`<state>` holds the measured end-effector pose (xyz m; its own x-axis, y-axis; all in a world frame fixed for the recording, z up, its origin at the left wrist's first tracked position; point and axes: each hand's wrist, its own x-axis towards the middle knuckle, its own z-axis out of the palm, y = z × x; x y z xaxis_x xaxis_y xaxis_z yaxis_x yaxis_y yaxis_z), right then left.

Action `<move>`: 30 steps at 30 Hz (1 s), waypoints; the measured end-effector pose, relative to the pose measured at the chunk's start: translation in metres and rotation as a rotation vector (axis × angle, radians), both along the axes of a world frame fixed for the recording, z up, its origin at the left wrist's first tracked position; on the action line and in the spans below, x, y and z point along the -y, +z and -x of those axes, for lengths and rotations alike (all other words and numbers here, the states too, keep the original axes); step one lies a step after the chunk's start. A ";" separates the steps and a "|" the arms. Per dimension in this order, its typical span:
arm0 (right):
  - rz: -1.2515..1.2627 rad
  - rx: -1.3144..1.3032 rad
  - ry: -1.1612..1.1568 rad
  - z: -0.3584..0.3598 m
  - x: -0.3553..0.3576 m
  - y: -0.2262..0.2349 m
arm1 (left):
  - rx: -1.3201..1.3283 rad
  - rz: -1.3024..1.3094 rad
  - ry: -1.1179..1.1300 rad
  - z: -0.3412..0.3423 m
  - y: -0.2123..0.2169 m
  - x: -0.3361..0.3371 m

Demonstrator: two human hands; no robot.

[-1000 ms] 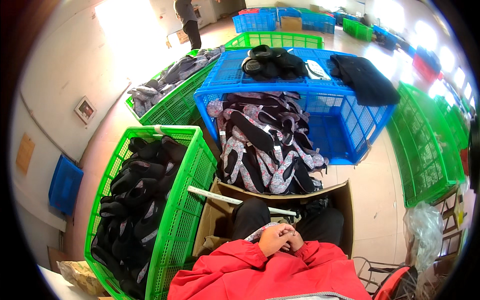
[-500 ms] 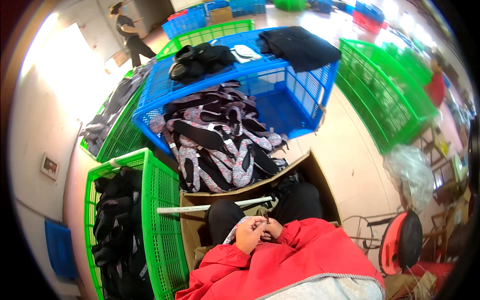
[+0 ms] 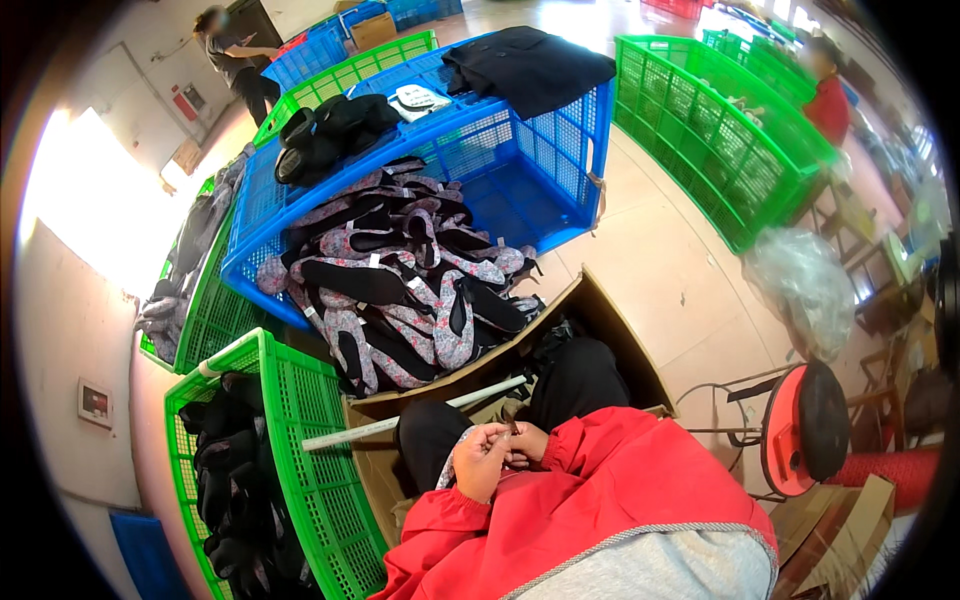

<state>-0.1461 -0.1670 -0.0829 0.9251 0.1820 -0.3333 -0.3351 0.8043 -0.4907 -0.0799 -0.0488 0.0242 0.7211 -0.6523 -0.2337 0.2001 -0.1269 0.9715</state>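
Over my lap my two hands meet, fingertips pinched together. My left hand (image 3: 478,462) is closed on a floral cloth shoe (image 3: 448,470); only a strip of its patterned fabric shows beside the hand, the rest being hidden. My right hand (image 3: 528,443) is closed against the left fingertips, where a small dark strip sticks up, too small to name. Beyond my knees, a heap of floral shoes (image 3: 350,283) with black insides spills from a blue crate (image 3: 560,225) lying on its side. A white rod (image 3: 350,436) lies across the cardboard box (image 3: 625,335) around my legs.
To my left a green crate (image 3: 305,430) holds black shoes. Atop the blue crate lie black shoes (image 3: 340,135) and a dark cloth (image 3: 525,70). Another green crate (image 3: 690,130) stands far right, near a plastic bag (image 3: 800,280) and red-black round stool (image 3: 800,430). Two people are farther off.
The view has shifted, so the crates sit farther left in the picture. My hands stay together over my lap with little visible change. The person at the far left has moved.
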 end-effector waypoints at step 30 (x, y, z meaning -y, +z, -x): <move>0.045 -0.002 -0.023 -0.001 -0.001 0.000 | -0.034 0.022 -0.005 -0.002 -0.008 -0.001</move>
